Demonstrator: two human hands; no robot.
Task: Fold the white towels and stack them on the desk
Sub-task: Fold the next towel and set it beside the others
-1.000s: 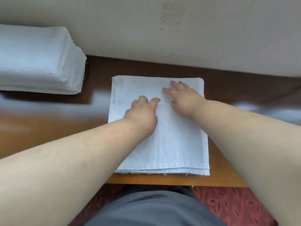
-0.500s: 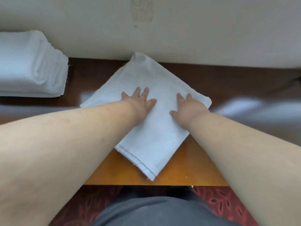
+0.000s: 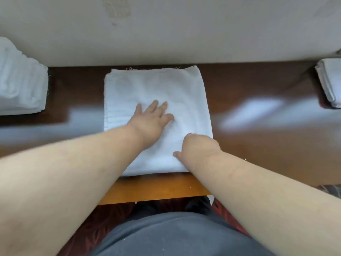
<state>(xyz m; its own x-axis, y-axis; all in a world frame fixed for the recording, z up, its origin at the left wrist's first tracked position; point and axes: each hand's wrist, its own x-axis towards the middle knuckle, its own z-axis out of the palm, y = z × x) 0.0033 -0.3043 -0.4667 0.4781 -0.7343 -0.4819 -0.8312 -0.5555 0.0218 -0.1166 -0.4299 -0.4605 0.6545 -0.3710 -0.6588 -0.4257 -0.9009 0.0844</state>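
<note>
Soft cloth on polished wood

The folded towel (image 3: 155,93) is matt white woven cloth with frayed threads along its far edge; the tabletop (image 3: 258,115) is glossy dark wood with bright glare, and the wall (image 3: 184,34) is matt.

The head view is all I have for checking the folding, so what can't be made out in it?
- Stack at the left: cut off by the frame's left edge; layers too blurred to count.
- Pile at the right: cut off by the right edge.
- Right hand: fingers curled under, so its grip on the towel is unclear.
- Towel's near edge: partly hidden by both forearms.
- Left hand: its palm hides the cloth beneath.
</note>
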